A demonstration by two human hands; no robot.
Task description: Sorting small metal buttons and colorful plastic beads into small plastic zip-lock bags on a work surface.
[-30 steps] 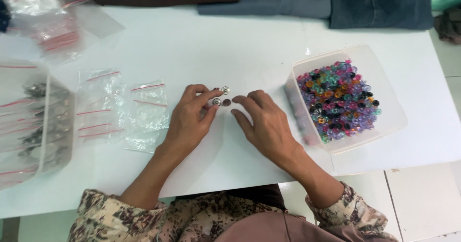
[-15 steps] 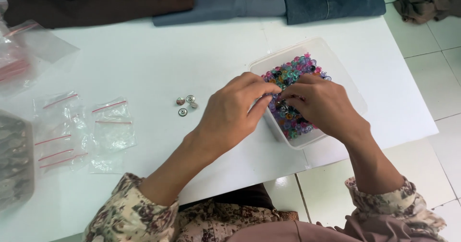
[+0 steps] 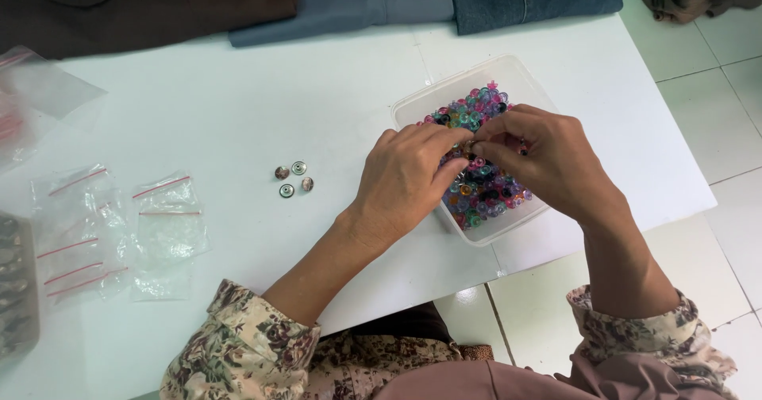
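While both hands, left (image 3: 409, 179) and right (image 3: 548, 162), pinch one small bead together over the clear plastic tub of coloured beads (image 3: 520, 78), four metal snap buttons (image 3: 290, 179) lie nearby on the white worktop (image 3: 238, 106).

A tub of beads (image 3: 520, 82) is sitting at the right of the surface (image 3: 238, 106); four snap buttons (image 3: 290, 179) are lying left of it, small zip bags (image 3: 119, 225) farther left.

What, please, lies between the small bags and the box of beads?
In the head view, four small metal buttons on the white table, between bags and box.
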